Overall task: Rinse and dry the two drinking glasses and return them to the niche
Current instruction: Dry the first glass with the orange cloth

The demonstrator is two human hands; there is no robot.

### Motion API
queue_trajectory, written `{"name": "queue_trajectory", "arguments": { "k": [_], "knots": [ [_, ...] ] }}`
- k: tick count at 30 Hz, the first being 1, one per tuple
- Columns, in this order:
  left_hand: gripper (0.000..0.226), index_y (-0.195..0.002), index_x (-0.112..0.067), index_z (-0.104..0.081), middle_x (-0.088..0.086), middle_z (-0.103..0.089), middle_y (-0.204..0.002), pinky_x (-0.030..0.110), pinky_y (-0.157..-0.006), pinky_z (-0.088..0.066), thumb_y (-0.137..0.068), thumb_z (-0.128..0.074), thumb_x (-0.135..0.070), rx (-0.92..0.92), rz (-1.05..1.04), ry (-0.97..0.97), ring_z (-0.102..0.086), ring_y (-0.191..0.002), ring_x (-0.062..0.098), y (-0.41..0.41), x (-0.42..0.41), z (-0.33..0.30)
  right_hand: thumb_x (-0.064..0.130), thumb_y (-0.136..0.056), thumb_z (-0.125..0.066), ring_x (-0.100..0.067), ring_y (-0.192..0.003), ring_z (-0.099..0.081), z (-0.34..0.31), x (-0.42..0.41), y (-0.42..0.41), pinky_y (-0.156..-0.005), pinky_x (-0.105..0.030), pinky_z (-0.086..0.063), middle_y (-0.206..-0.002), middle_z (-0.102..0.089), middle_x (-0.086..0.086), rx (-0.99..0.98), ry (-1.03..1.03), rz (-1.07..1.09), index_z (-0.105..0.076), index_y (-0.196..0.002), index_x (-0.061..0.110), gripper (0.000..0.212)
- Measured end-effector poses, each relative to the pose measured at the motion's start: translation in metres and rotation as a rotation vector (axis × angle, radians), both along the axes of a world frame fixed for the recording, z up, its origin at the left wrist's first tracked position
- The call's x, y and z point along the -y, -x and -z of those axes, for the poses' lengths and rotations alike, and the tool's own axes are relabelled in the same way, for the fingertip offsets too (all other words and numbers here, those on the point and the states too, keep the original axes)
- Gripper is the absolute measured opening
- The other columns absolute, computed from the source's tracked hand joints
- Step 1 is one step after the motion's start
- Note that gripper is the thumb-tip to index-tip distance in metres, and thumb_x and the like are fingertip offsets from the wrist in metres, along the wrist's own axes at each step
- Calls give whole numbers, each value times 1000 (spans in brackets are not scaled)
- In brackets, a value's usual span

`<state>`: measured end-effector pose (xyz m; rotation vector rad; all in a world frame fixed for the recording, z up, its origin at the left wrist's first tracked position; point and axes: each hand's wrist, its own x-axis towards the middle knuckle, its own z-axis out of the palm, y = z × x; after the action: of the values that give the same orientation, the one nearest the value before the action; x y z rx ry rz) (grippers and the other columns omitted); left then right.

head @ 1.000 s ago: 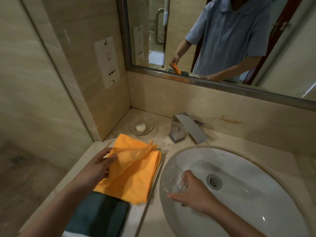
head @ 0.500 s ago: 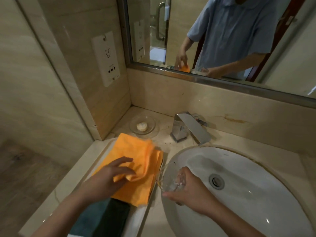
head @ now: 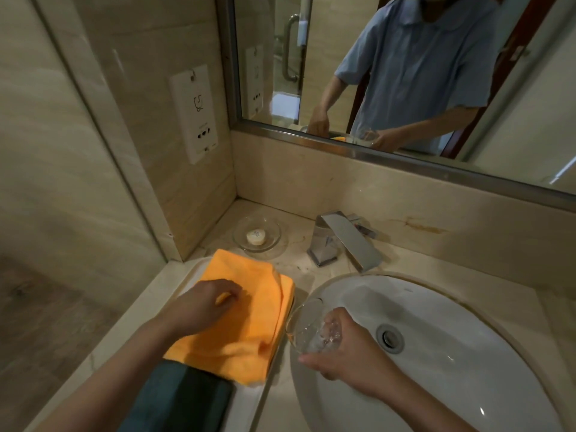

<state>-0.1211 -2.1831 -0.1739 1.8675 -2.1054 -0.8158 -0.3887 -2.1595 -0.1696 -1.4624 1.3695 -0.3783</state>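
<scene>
My right hand grips a clear drinking glass tilted on its side over the left rim of the white sink, its mouth facing left. A folded orange cloth lies on a white tray left of the sink. My left hand rests on top of the cloth with its fingers curled into the fabric. Only this one glass is in view.
A dark teal towel lies on the tray in front of the orange cloth. A chrome faucet stands behind the sink, with a glass soap dish to its left. A mirror and a wall socket plate sit above.
My left hand let the lifted top layer of the orange cloth down and now rests on the folded stack. My right hand kept holding the glass at the sink's left rim.
</scene>
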Motion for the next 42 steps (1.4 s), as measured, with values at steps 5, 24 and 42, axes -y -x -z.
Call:
{"name": "queue_trajectory", "arguments": {
  "k": [5, 24, 42],
  "knots": [
    [96, -145, -38, -9, -17, 11, -152, 41, -116, 5, -68, -59, -68, 285, 283, -255, 18, -140, 10, 10, -24, 13, 51, -43, -83, -19, -79, -60, 1, 3, -6, -67, -38, -57, -101, -54, -1, 8, 7, 46, -45, -94, 27, 68],
    [41, -80, -44, -70, -16, -54, -111, 25, -90, -43, -86, -56, -6, -326, 132, -145, -53, -104, 3, -27, -8, -90, 47, -59, -83, -5, -108, -44, -13, 19, -44, -86, -21, -40, -109, -41, 14, -176, 160, -125, -36, -125, 33, 83],
    [33, -105, -28, -57, -9, -59, -106, 18, -83, -48, -82, -65, -7, -470, -130, -212, -57, -97, 8, 10, -10, -37, 53, -48, -83, -8, -121, -45, 5, 19, -51, -102, -35, -43, -129, -47, 10, -86, 179, -163, -37, -129, 36, 95]
  ]
}}
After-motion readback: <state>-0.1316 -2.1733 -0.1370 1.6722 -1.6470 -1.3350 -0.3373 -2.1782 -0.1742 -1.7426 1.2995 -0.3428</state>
